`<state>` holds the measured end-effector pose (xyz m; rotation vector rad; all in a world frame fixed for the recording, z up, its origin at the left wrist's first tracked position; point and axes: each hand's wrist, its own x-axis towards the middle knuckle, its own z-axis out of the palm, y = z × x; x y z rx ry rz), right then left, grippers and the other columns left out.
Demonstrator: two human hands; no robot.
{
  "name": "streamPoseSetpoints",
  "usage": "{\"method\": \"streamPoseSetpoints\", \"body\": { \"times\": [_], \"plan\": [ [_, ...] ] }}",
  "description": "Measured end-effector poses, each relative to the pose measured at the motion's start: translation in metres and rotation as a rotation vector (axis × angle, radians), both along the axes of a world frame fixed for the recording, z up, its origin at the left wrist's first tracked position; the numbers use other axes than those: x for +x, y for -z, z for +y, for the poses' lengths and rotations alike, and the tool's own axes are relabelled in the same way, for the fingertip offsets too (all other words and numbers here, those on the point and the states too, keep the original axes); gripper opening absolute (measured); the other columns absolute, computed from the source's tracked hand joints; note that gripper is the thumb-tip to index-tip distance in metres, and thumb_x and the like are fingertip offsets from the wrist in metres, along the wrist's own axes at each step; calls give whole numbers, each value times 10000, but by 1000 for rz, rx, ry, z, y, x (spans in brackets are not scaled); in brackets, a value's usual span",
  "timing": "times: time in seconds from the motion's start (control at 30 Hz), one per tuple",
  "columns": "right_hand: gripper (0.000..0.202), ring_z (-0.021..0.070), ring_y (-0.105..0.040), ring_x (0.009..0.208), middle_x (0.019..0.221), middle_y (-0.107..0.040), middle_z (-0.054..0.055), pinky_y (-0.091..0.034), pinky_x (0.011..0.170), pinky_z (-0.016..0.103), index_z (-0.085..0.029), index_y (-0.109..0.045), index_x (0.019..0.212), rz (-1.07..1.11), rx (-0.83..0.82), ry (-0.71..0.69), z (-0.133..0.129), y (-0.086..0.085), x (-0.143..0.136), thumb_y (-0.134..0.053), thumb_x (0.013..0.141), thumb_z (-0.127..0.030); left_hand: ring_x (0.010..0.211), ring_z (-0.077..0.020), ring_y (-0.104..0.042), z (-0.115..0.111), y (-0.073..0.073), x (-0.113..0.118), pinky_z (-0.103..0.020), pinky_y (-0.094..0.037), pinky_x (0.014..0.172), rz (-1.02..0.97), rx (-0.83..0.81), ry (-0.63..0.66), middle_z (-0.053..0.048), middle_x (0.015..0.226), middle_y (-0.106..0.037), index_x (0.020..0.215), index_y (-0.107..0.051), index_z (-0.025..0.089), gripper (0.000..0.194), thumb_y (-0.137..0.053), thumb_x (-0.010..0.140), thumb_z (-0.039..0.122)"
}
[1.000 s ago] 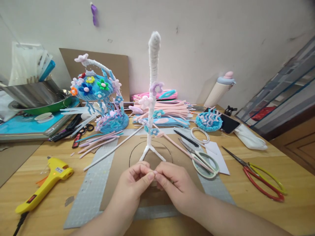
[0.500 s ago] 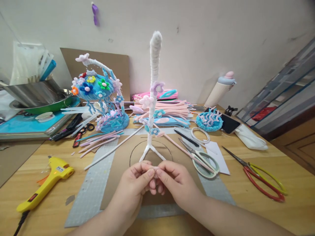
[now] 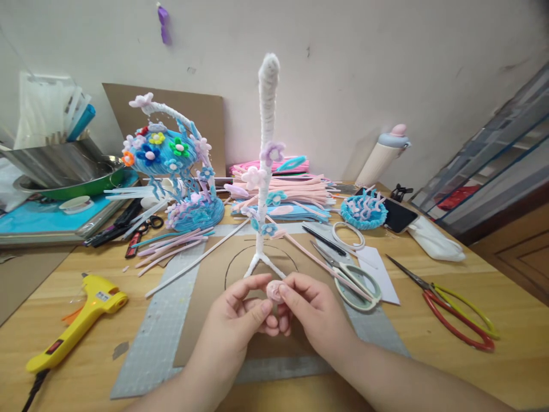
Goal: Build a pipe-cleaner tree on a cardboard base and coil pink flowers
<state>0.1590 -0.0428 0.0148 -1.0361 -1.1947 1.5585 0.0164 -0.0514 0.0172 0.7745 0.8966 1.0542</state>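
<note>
Between the thumb and forefinger of my right hand is a small pale pink fuzzy coil, round and tightly curled, likely pipe cleaner. My left hand is just to its left, thumb and forefinger parted and the other fingers curled below; nothing shows in its grasp. Behind both hands stands a white wrapped stem with a forked base. Attached along it are a lilac flower, a pink flower and several blue ones. Beneath is a brown cardboard sheet with a drawn circle.
A yellow glue gun lies at left. To the right are green-handled scissors and red-and-yellow-handled scissors. Behind stand a flower-covered blue ornament, bundles of pipe cleaners and a bottle. A grey cutting mat underlies the cardboard.
My left thumb and forefinger have parted from the pinch with my right hand. The pink coil, mostly hidden before, now shows in my right fingers.
</note>
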Motion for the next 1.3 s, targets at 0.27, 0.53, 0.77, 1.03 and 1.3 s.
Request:
{"method": "streamPoseSetpoints", "body": {
  "times": [0.27, 0.53, 0.77, 1.03, 1.3],
  "plan": [
    [313, 70, -515, 449, 562, -520, -42, -435, 435, 185, -150, -556, 692, -16, 38, 48, 0, -3, 3, -589, 818, -435, 443, -19, -428, 0, -5, -6, -148, -356, 388, 68, 120, -105, 27, 739, -522, 693, -679, 167, 164, -712, 726, 324],
    [292, 71, -524, 415, 581, -542, -34, -423, 385, 172, -151, -531, 690, 249, -88, -109, 0, -1, 5, -601, 812, -407, 401, -20, -300, 1, -9, -5, -146, -248, 357, -9, 1, -136, 72, 565, -417, 559, -506, 150, 333, -767, 655, 334],
    [243, 65, -494, 331, 515, -531, -41, -361, 299, 139, -146, -510, 655, 560, -398, -386, 3, -3, 6, -589, 790, -333, 647, -106, -516, 1, -10, -9, -193, -429, 557, 206, 293, -108, 5, 765, -551, 835, -664, 220, 169, -738, 706, 298],
    [467, 91, -567, 424, 612, -575, 4, -418, 327, 150, -130, -561, 784, 370, -354, -384, 3, 3, 5, -470, 820, -587, 679, -130, -558, 1, -11, -8, -224, -442, 620, 286, 327, -93, -9, 754, -578, 696, -661, 189, 114, -684, 754, 284],
    [307, 65, -496, 435, 552, -509, -57, -398, 391, 158, -165, -523, 750, 36, -27, -89, -3, 4, -1, -621, 792, -453, 513, -80, -453, 2, -6, -2, -187, -361, 512, 254, 83, -81, 30, 573, -565, 714, -595, 160, 264, -726, 692, 389]
  ]
}}
